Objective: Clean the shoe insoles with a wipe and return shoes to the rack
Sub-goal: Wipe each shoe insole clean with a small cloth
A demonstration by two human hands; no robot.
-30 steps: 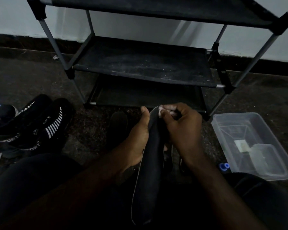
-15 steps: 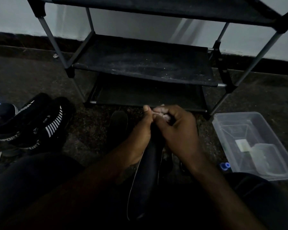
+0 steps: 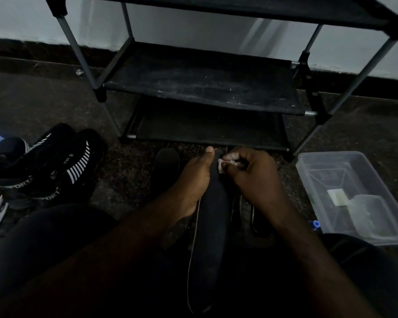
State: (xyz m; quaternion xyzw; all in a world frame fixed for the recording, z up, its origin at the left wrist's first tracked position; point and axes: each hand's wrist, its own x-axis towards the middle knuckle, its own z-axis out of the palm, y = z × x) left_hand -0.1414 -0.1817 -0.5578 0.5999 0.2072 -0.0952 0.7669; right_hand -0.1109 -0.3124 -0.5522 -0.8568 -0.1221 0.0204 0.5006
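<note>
Head view: right hand (image 3: 251, 177) pinches wipe (image 3: 221, 165), apparently against insole (image 3: 210, 237)

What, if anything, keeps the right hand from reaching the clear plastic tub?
Probably nothing: yes, it looks reachable. The clear plastic tub sits open-topped on the floor just right of the right hand, nothing between them. That hand is pinching the wipe against the insole, so it is occupied.

The rack (image 3: 202, 88) has smooth grey metal poles with a dull sheen and matt black cloth shelves flecked with pale dust. The insole (image 3: 214, 226) is dark, matt and smooth. The wipe (image 3: 221, 165) is white and crumpled. At the right, the bin (image 3: 331, 158) is clear glossy plastic. The floor (image 3: 44, 106) looks rough and speckled. The sneakers (image 3: 62, 171) at the left are matt black cloth.
</note>
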